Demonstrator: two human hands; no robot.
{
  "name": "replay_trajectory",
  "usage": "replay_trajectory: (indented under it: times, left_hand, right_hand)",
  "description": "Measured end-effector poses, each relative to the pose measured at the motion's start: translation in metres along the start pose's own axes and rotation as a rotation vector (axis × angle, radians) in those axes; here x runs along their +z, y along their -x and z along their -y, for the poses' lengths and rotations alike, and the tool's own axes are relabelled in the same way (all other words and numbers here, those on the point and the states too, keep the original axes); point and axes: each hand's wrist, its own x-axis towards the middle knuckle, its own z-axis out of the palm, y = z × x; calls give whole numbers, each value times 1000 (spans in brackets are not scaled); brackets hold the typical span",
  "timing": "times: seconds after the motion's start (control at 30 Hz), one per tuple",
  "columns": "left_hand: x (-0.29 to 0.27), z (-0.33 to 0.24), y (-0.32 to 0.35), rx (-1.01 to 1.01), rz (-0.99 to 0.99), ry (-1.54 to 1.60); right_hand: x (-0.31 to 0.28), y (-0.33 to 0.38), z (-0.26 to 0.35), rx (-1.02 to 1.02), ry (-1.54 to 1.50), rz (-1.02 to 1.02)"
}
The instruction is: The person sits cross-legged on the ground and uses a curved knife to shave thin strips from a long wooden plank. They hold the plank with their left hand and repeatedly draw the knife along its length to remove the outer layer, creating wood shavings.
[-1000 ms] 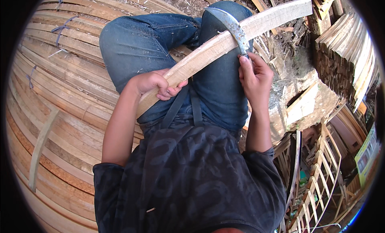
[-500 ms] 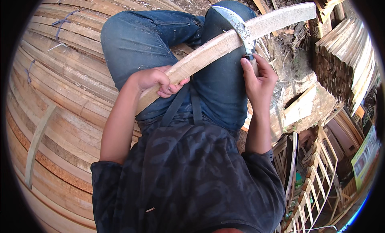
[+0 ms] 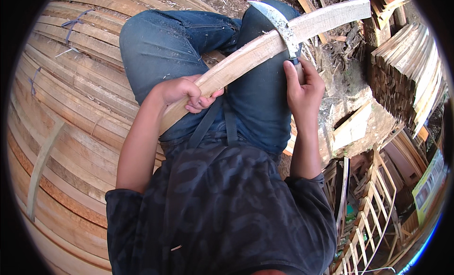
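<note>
Head view: a long pale wooden slat [image 3: 265,48] lies across the jeans-clad knees, running from 8 o'clock up to 2 o'clock. The left hand [image 3: 187,93] is wrapped tight around its lower end; the right hand [image 3: 302,88] is closed on the handle of a curved blade [image 3: 279,22] whose edge rests on the slat. If the blade skids off the wood it could, I judge, strike the thigh beneath. Stacked slats [image 3: 61,109] fill 9 o'clock; wooden frames [image 3: 373,204] crowd 4 o'clock.
</note>
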Motion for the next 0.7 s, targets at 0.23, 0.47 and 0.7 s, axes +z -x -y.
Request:
replay_trajectory:
  times: [0.23,0.47,0.7]
  left_hand:
    - [3,-1,0,38,-12,-16]
    - [0,0,1,40,-20,-10]
    - [0,1,-2,15,25,2]
  right_hand:
    - [-6,-12,-11,-506,770,-189]
    - [-94,-36,30,-176,105,-54]
    - [-28,-6,13,52,199,231]
